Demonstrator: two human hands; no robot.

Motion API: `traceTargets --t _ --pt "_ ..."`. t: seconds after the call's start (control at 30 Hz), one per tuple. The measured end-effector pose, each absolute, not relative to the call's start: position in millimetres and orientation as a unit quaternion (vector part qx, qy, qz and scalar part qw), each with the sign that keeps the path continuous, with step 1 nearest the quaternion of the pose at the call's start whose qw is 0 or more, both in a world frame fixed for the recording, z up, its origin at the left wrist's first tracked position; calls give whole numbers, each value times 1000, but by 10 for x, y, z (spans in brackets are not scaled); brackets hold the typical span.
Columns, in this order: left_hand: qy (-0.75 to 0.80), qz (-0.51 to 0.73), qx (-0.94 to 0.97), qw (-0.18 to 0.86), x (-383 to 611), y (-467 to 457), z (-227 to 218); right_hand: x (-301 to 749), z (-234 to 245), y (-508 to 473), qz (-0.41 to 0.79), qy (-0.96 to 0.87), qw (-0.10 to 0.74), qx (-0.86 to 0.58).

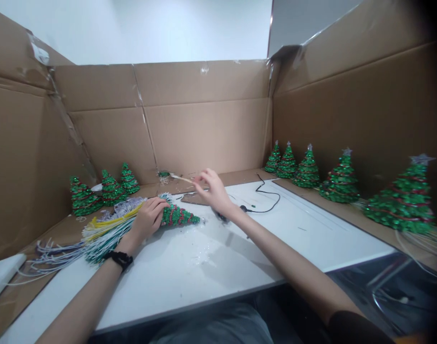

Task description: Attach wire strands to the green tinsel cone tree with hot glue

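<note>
My left hand (149, 217) is wrapped round a small green tinsel tree (177, 216) with red trim, lying on its side on the white table (211, 263), tip pointing right. Its bundle of white and yellow wires (96, 234) trails to the left. My right hand (213, 188) is raised just beyond the tree, fingers pinched on a thin pale stick (180, 178) that points left toward a small green bit at the back.
Three finished green trees (103, 191) stand at the back left, several star-topped ones (340, 179) line the right cardboard ledge. A black cable (264, 200) lies on the table behind my right hand. Cardboard walls (204, 124) enclose three sides.
</note>
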State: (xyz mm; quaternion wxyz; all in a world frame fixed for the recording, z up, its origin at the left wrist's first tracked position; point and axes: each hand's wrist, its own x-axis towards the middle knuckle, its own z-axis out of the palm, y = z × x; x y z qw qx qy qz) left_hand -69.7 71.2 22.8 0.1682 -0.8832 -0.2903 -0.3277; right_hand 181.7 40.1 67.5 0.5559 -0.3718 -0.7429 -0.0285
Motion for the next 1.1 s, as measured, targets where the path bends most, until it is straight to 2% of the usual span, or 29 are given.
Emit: traceTargets --t 0.1,0.27,0.53,0.6,0.7,0.8,0.87,0.97,1.1 --pt "-306 -326 -879 167 -654 692 270 1574 628 369 40 -764 535 -359" --pt "-331 -346 -864 158 -591 680 284 1558 357 434 136 -739 514 -414" --pt "-337 -435 -831 82 -264 509 234 1496 184 406 230 -749 512 -351" --pt "-335 -469 -817 27 -230 460 246 1513 214 395 248 -730 544 -331" --pt "-333 -474 -804 -134 -196 383 264 1565 282 357 265 -699 591 -303" --pt "-308 -437 -784 -316 -120 317 248 1580 328 308 306 -709 568 -284" --pt "-284 -411 -767 -402 -56 296 215 1557 327 283 344 -710 548 -277" --pt "-260 -388 -753 -463 4 298 153 1511 290 271 418 -687 529 -271" --pt "-277 -382 -754 -457 1 321 98 1489 239 275 506 -631 509 -295"
